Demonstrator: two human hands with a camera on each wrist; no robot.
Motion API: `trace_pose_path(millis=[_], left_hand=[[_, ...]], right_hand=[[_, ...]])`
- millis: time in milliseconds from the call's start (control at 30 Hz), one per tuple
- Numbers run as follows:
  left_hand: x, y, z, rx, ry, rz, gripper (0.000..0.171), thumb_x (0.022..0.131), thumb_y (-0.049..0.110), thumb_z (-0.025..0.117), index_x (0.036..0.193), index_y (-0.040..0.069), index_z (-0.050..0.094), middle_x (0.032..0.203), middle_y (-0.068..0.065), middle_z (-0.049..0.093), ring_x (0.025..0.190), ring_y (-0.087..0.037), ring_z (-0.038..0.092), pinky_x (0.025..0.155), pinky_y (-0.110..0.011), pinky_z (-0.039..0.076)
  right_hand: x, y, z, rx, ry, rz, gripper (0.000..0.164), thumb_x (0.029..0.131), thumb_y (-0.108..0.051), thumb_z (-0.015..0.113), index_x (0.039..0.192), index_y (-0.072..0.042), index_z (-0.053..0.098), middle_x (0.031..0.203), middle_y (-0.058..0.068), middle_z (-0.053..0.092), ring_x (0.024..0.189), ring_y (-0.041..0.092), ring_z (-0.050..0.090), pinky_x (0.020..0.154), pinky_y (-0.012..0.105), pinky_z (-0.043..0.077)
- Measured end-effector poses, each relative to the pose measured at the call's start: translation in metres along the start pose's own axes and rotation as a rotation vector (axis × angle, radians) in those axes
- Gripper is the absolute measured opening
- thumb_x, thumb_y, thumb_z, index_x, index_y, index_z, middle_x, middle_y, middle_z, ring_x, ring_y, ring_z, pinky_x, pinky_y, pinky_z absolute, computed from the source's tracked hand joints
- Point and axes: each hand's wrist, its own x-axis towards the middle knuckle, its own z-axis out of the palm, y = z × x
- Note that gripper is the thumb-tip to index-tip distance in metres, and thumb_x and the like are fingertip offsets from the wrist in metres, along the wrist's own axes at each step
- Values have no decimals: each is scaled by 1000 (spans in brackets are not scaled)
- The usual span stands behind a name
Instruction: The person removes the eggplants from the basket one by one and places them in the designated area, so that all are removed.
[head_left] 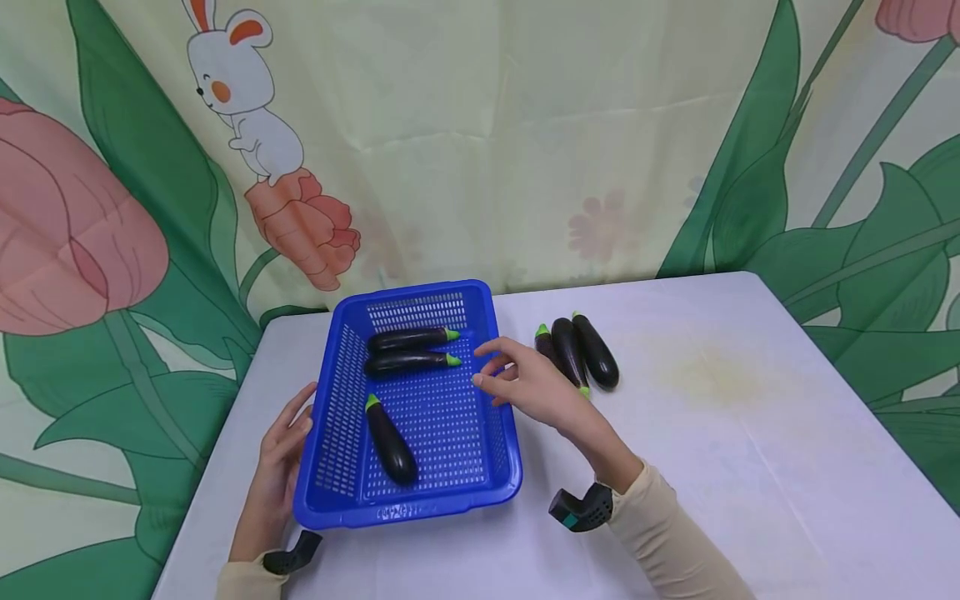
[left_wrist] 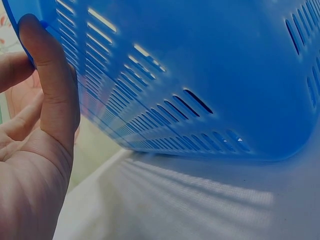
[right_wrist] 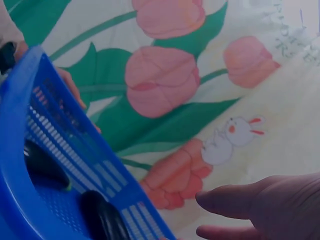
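Note:
A blue plastic basket (head_left: 427, 425) with slotted walls stands on the table, three dark eggplants inside. Two eggplants (head_left: 408, 338) lie side by side near its far end; another eggplant (head_left: 392, 446) lies slantwise nearer the front left. My left hand (head_left: 279, 454) holds the basket's left rim, and its thumb (left_wrist: 55, 85) shows against the outer wall in the left wrist view. Over the right rim hovers my right hand (head_left: 528, 383), fingers loosely bent and nothing between them. Just beyond it, three more eggplants (head_left: 596, 350) lie close together on the table, partly hidden by that hand.
A white cloth covers the table (head_left: 720, 467), with a faint yellowish stain (head_left: 716, 375) at the right. Behind the table's back edge hangs a curtain (head_left: 465, 150) printed with tulips and a rabbit. Each wrist carries a small black camera (head_left: 583, 508).

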Motion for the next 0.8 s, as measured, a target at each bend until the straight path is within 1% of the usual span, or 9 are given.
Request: trace_pose_path(millis=[67,233,300,367,467,567,633,800], left_hand=[[0,1,0,10,9,-4,56,112,14,36,166,22,25,137,6,65,116,-12,72,91,-32,63],[0,1,0,3,-9,0,56,113,13,34,167,19,23,137,4,65,116,-12,71,89,-31,64],[0,0,0,-2,-13,0,56,112,13,35,167,22,24,138,4,64,117,-13,71,91,-33,64],[0,-1,1,8,1,-3,54,112,14,36,165,24,28,137,5,65,116,-13,71,91,-34,63],[0,-1,1,5,3,-4,54,112,14,36,165,24,29,137,5,64,116,-13,71,91,-33,63],[1,0,1,11,1,-2,54,113,14,35,165,22,27,136,5,65,115,-12,71,89,-32,64],[1,1,1,9,-1,-1,54,113,14,34,166,21,26,136,5,65,115,-12,71,88,-32,64],[1,1,0,5,7,-4,54,113,14,35,165,22,28,136,5,65,115,-12,72,89,-32,64]], right_hand=[[1,-2,9,7,-23,-5,44,100,-28,72,140,-13,60,114,11,69,92,29,77,84,41,64],[3,-6,30,11,-77,-11,44,99,-28,73,139,-13,60,115,10,69,90,23,75,82,41,64],[4,-7,38,10,-95,-10,44,99,-28,73,138,-13,60,116,9,69,90,21,74,83,41,65],[5,-8,45,4,-112,-6,44,99,-29,73,138,-13,60,117,9,68,93,20,74,83,40,65],[6,-9,55,-17,-132,-15,46,98,-29,74,138,-11,60,118,9,69,96,22,73,83,40,64],[7,-11,66,-53,-144,-30,46,98,-30,74,137,-11,61,119,10,70,101,22,72,82,36,62],[7,-13,73,-68,-148,-36,45,98,-29,74,136,-10,61,121,12,71,103,22,71,83,36,61],[9,-16,89,-85,-141,-13,44,98,-30,74,136,-12,62,125,13,70,105,22,69,84,36,61]])
